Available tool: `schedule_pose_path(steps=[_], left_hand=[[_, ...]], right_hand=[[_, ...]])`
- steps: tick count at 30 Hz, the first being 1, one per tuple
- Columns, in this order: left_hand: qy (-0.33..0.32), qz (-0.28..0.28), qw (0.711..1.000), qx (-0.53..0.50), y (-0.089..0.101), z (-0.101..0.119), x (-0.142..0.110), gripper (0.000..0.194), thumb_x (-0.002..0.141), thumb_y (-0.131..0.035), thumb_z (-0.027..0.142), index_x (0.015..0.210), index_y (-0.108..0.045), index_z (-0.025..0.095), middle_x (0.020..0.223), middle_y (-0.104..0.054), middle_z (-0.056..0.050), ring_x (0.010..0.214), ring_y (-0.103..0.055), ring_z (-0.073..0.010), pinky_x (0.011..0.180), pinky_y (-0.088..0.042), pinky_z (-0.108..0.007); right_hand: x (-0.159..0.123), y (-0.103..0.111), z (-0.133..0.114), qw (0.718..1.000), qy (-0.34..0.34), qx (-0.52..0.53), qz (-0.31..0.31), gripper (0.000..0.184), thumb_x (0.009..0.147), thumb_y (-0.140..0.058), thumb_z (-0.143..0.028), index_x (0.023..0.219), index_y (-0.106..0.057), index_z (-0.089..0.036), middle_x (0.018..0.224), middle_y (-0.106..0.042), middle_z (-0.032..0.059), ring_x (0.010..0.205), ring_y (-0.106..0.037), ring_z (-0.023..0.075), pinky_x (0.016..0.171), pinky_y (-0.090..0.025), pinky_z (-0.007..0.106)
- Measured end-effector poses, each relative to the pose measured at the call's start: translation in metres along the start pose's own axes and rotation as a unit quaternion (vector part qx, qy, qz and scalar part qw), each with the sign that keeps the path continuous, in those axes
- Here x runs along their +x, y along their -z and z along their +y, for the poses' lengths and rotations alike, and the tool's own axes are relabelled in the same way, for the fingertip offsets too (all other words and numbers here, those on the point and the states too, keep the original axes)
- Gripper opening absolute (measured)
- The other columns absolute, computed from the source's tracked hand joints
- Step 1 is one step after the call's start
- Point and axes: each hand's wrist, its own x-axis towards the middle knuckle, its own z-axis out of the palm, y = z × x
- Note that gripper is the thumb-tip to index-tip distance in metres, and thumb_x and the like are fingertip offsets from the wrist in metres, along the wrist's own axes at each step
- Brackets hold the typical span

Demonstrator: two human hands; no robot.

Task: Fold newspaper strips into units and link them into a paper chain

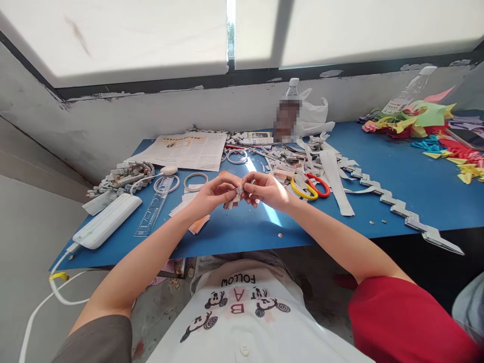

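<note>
Over the front middle of the blue table [234,237], my left hand [214,195] pinches a small folded newspaper-strip piece [231,202] between thumb and fingers. My right hand [269,190] meets it from the other side, its thumb and fingertips closed on the same piece's upper end. Fingers hide part of the folds. Below my left hand lie several cut paper strips [199,224]. Right of my right hand, scissors [310,193] show one yellow and one red handle among loose paper bits.
A clear ruler [151,214], tape rings [195,181], a white power strip [108,222] and a newspaper sheet [189,149] lie left. Behind are a paper-scrap pile [282,164] and a bottle [287,116]. A folded paper chain [399,209] overhangs the right front edge; coloured paper [423,118] lies beyond.
</note>
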Motion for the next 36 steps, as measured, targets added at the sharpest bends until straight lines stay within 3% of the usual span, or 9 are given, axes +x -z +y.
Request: schedule_pose_path(steps=[11,18,22,28,31,36], left_hand=[[0.027,-0.046,0.998,-0.033,0.002,-0.006,-0.001,0.023,0.082,-0.069,0.039,0.091,-0.056,0.022,0.078,-0.066,-0.002,0.065,-0.061,-0.0134,0.057,-0.048,-0.027],[0.020,-0.058,0.998,-0.018,0.002,-0.007,-0.001,0.023,0.083,-0.068,0.039,0.091,-0.055,0.022,0.073,-0.065,-0.001,0.063,-0.061,-0.0133,0.055,-0.047,-0.027],[0.003,-0.033,0.999,0.036,0.000,-0.006,-0.001,0.018,0.085,-0.065,0.036,0.090,-0.057,0.021,0.071,-0.064,-0.001,0.060,-0.059,-0.0117,0.054,-0.046,-0.025],[-0.057,0.003,0.983,0.174,-0.005,-0.004,-0.004,0.021,0.089,-0.058,0.039,0.089,-0.063,0.019,0.076,-0.065,-0.003,0.065,-0.060,-0.0122,0.058,-0.049,-0.025],[-0.078,0.021,0.972,0.219,-0.004,-0.007,-0.004,0.019,0.090,-0.057,0.038,0.092,-0.062,0.020,0.079,-0.066,-0.003,0.067,-0.062,-0.0123,0.060,-0.051,-0.025],[-0.070,0.051,0.971,0.223,-0.003,-0.011,-0.005,0.019,0.088,-0.059,0.036,0.100,-0.054,0.021,0.079,-0.067,-0.001,0.068,-0.065,-0.0126,0.061,-0.052,-0.025]], right_hand=[[-0.005,-0.005,-0.008,0.999,0.031,-0.020,-0.028,0.028,0.070,-0.078,-0.033,0.084,-0.061,-0.015,0.061,-0.064,-0.0014,0.049,-0.057,0.0105,0.043,-0.043,0.023],[-0.007,-0.008,-0.013,0.998,0.025,-0.047,-0.032,0.015,0.068,-0.071,-0.018,0.075,-0.058,-0.016,0.057,-0.061,-0.0029,0.050,-0.054,0.0089,0.044,-0.040,0.021],[-0.008,-0.008,-0.013,0.997,0.018,-0.077,-0.010,0.011,0.066,-0.065,-0.013,0.073,-0.058,-0.016,0.057,-0.060,-0.0033,0.050,-0.052,0.0083,0.044,-0.039,0.020],[-0.005,-0.002,-0.005,0.990,-0.027,-0.135,0.013,0.019,0.069,-0.065,-0.014,0.087,-0.060,-0.016,0.057,-0.062,-0.0034,0.047,-0.052,0.0085,0.044,-0.039,0.020],[-0.004,-0.001,-0.002,0.986,-0.031,-0.157,0.035,0.013,0.072,-0.068,-0.022,0.081,-0.063,-0.015,0.055,-0.061,-0.0015,0.046,-0.052,0.0092,0.044,-0.041,0.022],[-0.003,0.002,0.001,0.979,-0.017,-0.194,0.064,0.017,0.073,-0.072,-0.030,0.072,-0.064,-0.015,0.055,-0.061,-0.0008,0.047,-0.052,0.0088,0.044,-0.041,0.022]])
